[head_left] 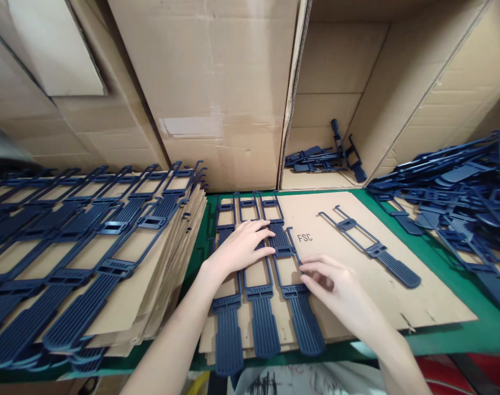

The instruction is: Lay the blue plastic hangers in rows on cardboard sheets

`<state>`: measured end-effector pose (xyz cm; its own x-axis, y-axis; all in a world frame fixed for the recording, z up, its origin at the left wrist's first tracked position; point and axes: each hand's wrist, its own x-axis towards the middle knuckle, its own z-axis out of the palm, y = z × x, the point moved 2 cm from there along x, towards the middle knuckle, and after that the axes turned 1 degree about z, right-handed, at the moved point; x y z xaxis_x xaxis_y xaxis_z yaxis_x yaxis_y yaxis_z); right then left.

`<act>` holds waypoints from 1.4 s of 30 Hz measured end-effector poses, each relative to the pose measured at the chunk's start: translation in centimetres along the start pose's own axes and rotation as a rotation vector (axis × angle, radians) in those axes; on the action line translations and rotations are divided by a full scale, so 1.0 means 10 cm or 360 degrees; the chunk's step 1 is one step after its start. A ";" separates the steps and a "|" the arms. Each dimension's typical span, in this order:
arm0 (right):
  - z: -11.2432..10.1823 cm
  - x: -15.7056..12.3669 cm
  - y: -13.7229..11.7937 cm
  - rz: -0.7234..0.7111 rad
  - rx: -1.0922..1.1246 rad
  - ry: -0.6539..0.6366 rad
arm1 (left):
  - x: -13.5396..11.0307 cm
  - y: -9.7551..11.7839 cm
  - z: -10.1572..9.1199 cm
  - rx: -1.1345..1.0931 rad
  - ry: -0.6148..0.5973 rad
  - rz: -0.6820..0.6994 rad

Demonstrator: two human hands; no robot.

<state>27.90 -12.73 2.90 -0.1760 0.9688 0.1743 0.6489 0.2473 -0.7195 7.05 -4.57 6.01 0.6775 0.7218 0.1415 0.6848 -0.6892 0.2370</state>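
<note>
Dark blue plastic pieces, each with a ribbed paddle and an open frame with hooked ends, lie in overlapping rows on a cardboard sheet (332, 307). My left hand (244, 244) rests palm down over the left and middle columns, fingers stretched out, partly hiding the pieces below. At the column closest to my right hand (330, 285), thumb and fingers pinch the side rail of a blue plastic frame piece (301, 318). Its paddle points towards me. Farther right, a single blue frame piece (377, 251) lies slanted on the same sheet, apart from both hands.
Stacked cardboard sheets (168, 280) with rows of similar pieces stand at the left. A tangled pile of blue pieces (459, 186) lies at the right. Behind are a tall cardboard box (217, 82) and an open box (340, 60) holding a few pieces. Green surface (443, 345) shows underneath.
</note>
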 end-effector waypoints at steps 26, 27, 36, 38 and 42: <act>-0.33 0.24 0.62 -0.0308 -0.0993 0.0094 | -0.02 -0.04 0.11 0.0002 0.0005 -0.0020; -0.34 0.30 0.61 -0.0298 -0.0971 0.0082 | -0.02 -0.04 0.11 -0.0003 0.0003 -0.0025; -0.31 0.72 0.51 -0.0271 -0.0903 -0.0122 | -0.03 -0.03 0.10 -0.0022 -0.0001 -0.0024; -0.24 0.78 0.50 -0.0287 -0.0875 -0.0115 | -0.02 -0.03 0.11 -0.0015 -0.0003 -0.0022; -0.14 0.86 0.51 -0.0382 -0.0861 -0.0097 | -0.02 -0.04 0.12 -0.0010 0.0005 -0.0019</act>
<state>30.74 -3.10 1.67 -0.3962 0.8863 0.2396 0.8679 0.4467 -0.2172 6.92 -4.50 4.73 0.6685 0.7301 0.1415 0.6910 -0.6802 0.2447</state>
